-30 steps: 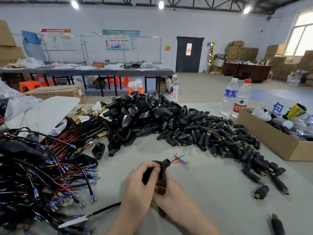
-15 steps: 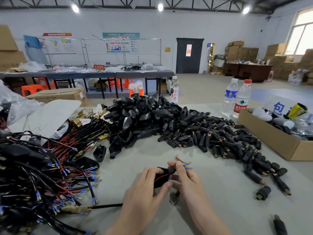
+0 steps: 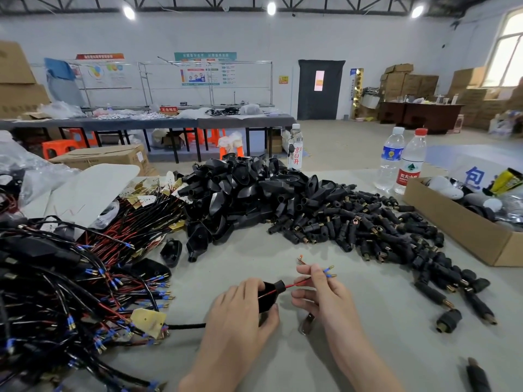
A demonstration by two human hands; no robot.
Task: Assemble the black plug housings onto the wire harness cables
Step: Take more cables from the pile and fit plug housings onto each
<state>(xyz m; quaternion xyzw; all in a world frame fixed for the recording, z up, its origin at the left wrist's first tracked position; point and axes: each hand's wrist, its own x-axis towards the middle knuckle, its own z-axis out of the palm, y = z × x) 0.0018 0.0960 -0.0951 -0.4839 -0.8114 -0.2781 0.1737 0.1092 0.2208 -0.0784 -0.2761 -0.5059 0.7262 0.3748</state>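
My left hand (image 3: 240, 315) grips a black plug housing (image 3: 268, 295) just above the grey table. Red and black wires (image 3: 297, 283) come out of its narrow end. My right hand (image 3: 319, 295) pinches those wires, whose blue-sleeved terminals (image 3: 329, 272) stick out past my fingers. A black cable (image 3: 186, 326) runs left from under my left hand to a brass tag (image 3: 148, 321). A heap of black housings (image 3: 243, 193) lies at the middle of the table. A tangle of wire harnesses (image 3: 70, 278) covers the left side.
Small black plugs with brass tips (image 3: 382, 233) spread to the right of the heap. An open cardboard box (image 3: 464, 230) stands at the right, two water bottles (image 3: 402, 159) behind it. A small metal piece (image 3: 307, 323) lies under my right hand.
The housing has turned from upright to lying sideways in my left hand. My right hand came up from beneath it and now draws the wires out to the right.
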